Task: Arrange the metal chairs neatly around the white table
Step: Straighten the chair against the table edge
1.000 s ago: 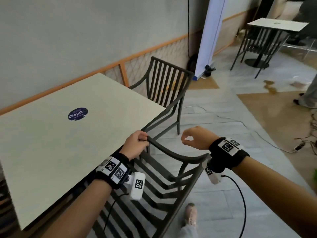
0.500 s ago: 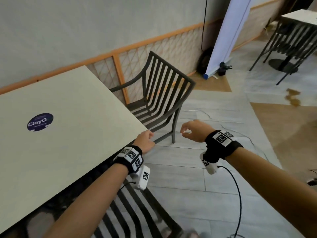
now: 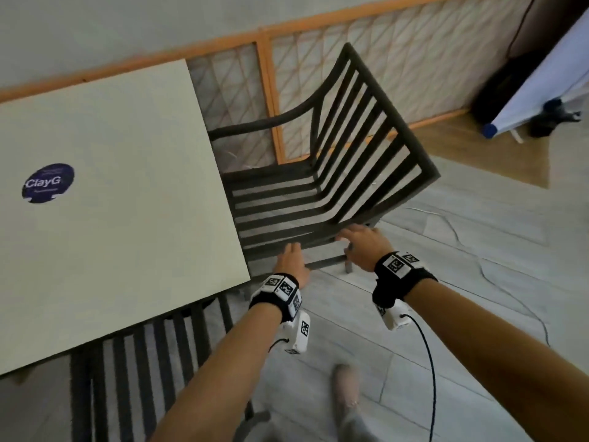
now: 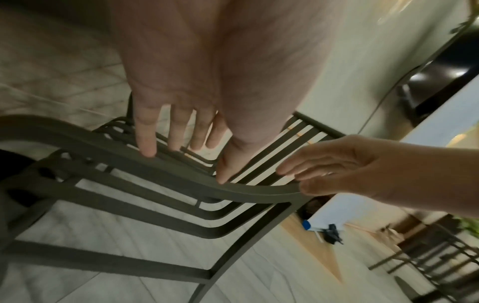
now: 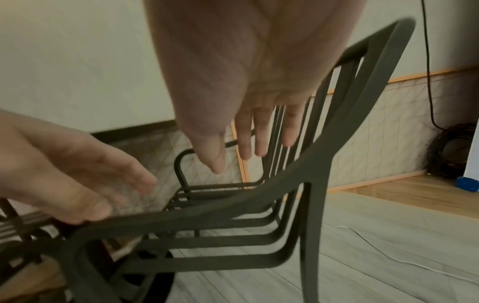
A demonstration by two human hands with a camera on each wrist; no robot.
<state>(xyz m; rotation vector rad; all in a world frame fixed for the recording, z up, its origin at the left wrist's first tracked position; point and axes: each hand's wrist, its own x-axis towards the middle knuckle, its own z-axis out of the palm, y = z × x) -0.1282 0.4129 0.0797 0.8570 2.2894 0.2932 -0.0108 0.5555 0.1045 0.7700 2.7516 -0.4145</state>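
Observation:
The white table (image 3: 127,186) with a round blue sticker fills the left of the head view. A dark metal slatted chair (image 3: 318,193) stands at its right side, angled, its seat front at the table edge. My left hand (image 3: 291,261) and right hand (image 3: 358,242) both reach its near armrest (image 4: 103,151). The left hand (image 4: 185,164) has straight fingers, with its fingertips resting on the armrest. The right hand (image 5: 241,155) hovers with spread fingers just over the armrest (image 5: 207,211) near the backrest. A second metal chair (image 3: 143,362) sits pushed in at the table's near edge.
A wooden rail with lattice panels (image 3: 271,90) runs along the wall behind the chair. A white banner stand (image 3: 541,90) leans at the far right. A thin cable (image 3: 462,244) lies on the tiled floor. My foot (image 3: 345,387) is below. Another table with chairs (image 4: 440,256) stands farther off.
My left hand let go of the near chair's backrest. Both hands opened and moved forward to the side chair's armrest, and the view swung down over that chair.

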